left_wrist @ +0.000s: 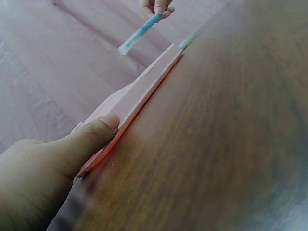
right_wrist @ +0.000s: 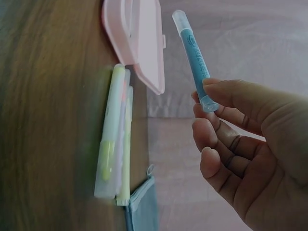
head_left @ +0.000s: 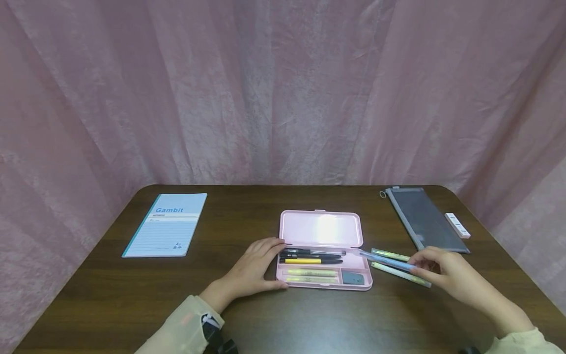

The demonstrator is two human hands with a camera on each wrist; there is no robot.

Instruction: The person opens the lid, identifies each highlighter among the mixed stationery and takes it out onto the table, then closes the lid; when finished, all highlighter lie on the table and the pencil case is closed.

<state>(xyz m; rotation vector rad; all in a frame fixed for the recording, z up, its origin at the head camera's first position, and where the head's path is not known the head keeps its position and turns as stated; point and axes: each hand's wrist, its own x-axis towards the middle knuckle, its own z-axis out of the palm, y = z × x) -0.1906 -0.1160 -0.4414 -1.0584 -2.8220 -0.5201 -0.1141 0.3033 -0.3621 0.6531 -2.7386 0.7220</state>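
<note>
My left hand point(head_left: 249, 268) holds the left end of an open pink pencil case point(head_left: 320, 287), its thumb against the front wall. In the case lie black pens point(head_left: 309, 255), a yellow-and-black pen point(head_left: 309, 261), pale yellow sticks point(head_left: 311, 272) and a grey-blue eraser point(head_left: 353, 278). To the right, my right hand point(head_left: 455, 273) pinches a blue highlighter point(right_wrist: 195, 60) with clear ends between thumb and fingers. It is raised above the table, its far end pointing toward the case. Below it, several pale highlighters point(right_wrist: 109, 134) lie beside the case's right end.
A blue-and-white notebook point(head_left: 165, 226) lies at the left of the brown table point(head_left: 247, 206). At the back right are a grey zip pouch point(head_left: 426, 216) and a small white block point(head_left: 457, 225). Pink curtains point(head_left: 283, 98) hang behind the table.
</note>
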